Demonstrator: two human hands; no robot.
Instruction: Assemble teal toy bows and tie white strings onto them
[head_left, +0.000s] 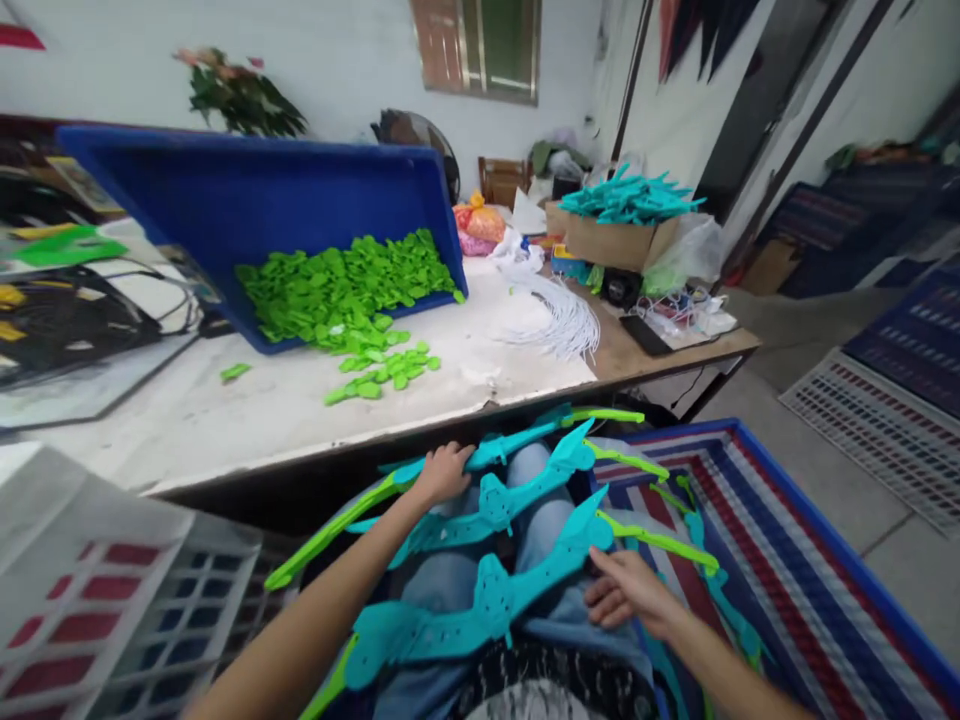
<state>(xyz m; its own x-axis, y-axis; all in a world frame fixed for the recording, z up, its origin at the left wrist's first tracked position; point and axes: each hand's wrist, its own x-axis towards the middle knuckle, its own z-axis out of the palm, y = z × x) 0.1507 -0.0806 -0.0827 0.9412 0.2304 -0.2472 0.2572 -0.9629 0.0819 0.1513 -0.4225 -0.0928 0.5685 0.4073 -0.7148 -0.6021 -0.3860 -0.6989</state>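
Observation:
Three teal toy bows [491, 605] with lime green limbs lie across my lap, one behind another. My left hand [448, 473] reaches over to the farthest bow [517, 440], its fingers bent round the teal body near the left green limb. Beside the nearest bow's right end is my right hand [628, 590], with the thumb at the joint of the green limb [660, 540] and the fingers loosely curled apart from it. The middle bow [499, 503] rests between the other two, its left part behind my left forearm.
A tipped blue bin [262, 190] on the white-topped table [300, 405] spills small green pieces [352, 290]. White cords [559, 315] and a carton [615, 240] of teal parts stand further right. More bow parts [697, 540] lie on a striped, blue-edged surface [817, 570] at right.

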